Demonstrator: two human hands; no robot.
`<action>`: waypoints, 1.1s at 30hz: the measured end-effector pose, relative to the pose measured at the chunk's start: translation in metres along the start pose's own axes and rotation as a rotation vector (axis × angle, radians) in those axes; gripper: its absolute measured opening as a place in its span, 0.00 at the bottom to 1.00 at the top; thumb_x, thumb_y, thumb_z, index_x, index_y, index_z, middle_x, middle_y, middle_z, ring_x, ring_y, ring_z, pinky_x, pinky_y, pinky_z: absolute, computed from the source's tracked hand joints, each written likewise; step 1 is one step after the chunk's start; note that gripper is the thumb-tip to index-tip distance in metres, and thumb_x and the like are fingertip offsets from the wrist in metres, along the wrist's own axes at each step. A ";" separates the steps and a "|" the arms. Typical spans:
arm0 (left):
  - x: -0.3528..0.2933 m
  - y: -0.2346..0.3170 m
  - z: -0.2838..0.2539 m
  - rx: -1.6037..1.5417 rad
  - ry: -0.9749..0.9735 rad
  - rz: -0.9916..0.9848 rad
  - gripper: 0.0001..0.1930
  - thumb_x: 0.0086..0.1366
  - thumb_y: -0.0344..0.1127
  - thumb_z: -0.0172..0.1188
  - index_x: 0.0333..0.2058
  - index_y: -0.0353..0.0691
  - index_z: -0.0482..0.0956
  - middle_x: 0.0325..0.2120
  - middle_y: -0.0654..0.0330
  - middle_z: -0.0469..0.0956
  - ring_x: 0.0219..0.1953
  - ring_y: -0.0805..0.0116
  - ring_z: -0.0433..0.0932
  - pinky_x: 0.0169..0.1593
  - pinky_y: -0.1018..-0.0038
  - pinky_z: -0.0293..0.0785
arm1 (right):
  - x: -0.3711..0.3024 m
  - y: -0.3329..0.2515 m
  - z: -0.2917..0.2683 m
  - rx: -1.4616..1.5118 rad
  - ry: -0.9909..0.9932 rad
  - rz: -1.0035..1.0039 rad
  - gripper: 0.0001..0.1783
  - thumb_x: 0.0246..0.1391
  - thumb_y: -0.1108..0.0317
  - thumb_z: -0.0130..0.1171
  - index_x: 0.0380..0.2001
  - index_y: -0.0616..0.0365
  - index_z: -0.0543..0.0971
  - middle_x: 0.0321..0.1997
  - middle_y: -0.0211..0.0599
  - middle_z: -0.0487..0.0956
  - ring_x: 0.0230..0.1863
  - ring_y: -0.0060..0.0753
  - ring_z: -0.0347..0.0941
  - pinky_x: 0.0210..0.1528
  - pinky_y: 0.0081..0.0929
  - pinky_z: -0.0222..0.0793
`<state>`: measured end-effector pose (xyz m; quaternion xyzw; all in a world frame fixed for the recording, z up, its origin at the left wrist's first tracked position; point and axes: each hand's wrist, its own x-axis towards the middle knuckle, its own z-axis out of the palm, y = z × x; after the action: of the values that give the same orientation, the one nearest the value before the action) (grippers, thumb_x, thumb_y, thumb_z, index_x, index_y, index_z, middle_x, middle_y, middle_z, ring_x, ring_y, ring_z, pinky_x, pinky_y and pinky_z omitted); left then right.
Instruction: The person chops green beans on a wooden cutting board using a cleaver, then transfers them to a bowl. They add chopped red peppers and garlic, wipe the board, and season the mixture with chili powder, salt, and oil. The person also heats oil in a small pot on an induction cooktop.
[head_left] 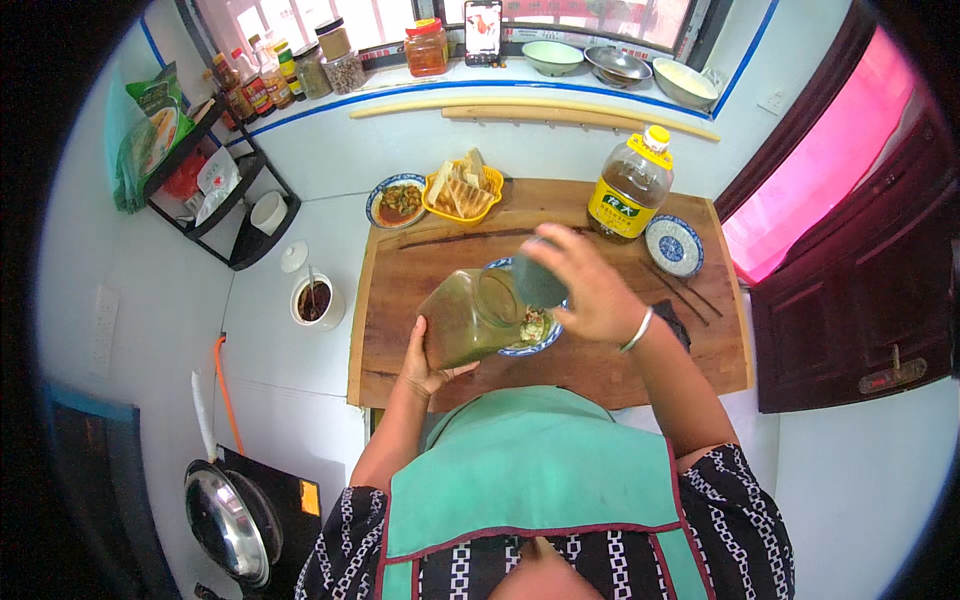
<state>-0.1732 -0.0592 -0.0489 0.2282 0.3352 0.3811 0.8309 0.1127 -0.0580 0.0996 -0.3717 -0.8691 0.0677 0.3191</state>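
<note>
My left hand [426,366] is wrapped round the side of a big square clear jar [458,318]. The jar is tilted, its mouth pointing right, and its walls look greenish with something inside I cannot make out. Beside that mouth, my right hand [592,285] grips a dark round lid [540,282] between its fingers, slightly blurred. Partly hidden under the jar and lid is a blue-and-white bowl [519,350] holding pale and green food [536,325].
On the wooden board [410,300] stand an oil jug [628,188], a patterned plate [675,246], chopsticks [688,294], a yellow bread basket [464,192] and a sauce dish [398,201]. A white pot [318,302] stands left; a lidded pan [229,522] lies lower left.
</note>
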 end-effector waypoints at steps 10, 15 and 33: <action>0.001 0.002 -0.011 -0.067 0.004 0.058 0.45 0.54 0.76 0.40 0.62 0.51 0.55 0.59 0.53 0.61 0.59 0.51 0.64 0.52 0.45 0.68 | -0.185 0.123 0.131 -0.093 -0.375 1.014 0.52 0.31 0.59 0.71 0.62 0.53 0.57 0.61 0.54 0.61 0.61 0.54 0.58 0.61 0.37 0.58; -0.007 -0.001 -0.014 -0.100 -0.093 0.090 0.45 0.54 0.74 0.42 0.62 0.49 0.56 0.59 0.53 0.61 0.59 0.53 0.63 0.54 0.47 0.66 | -0.158 0.085 0.122 -0.104 -0.275 0.861 0.40 0.35 0.59 0.70 0.55 0.52 0.68 0.59 0.50 0.65 0.59 0.49 0.63 0.57 0.36 0.62; -0.009 0.003 -0.005 -0.002 -0.042 -0.004 0.44 0.53 0.75 0.44 0.61 0.51 0.58 0.57 0.55 0.65 0.57 0.51 0.67 0.49 0.42 0.69 | -0.003 0.000 0.058 0.677 0.049 0.495 0.05 0.51 0.70 0.58 0.33 0.56 0.77 0.29 0.33 0.78 0.30 0.20 0.75 0.33 0.21 0.70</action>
<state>-0.1822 -0.0638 -0.0472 0.2347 0.3176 0.3748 0.8388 0.0785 -0.0531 0.0526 -0.4450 -0.6746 0.4153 0.4177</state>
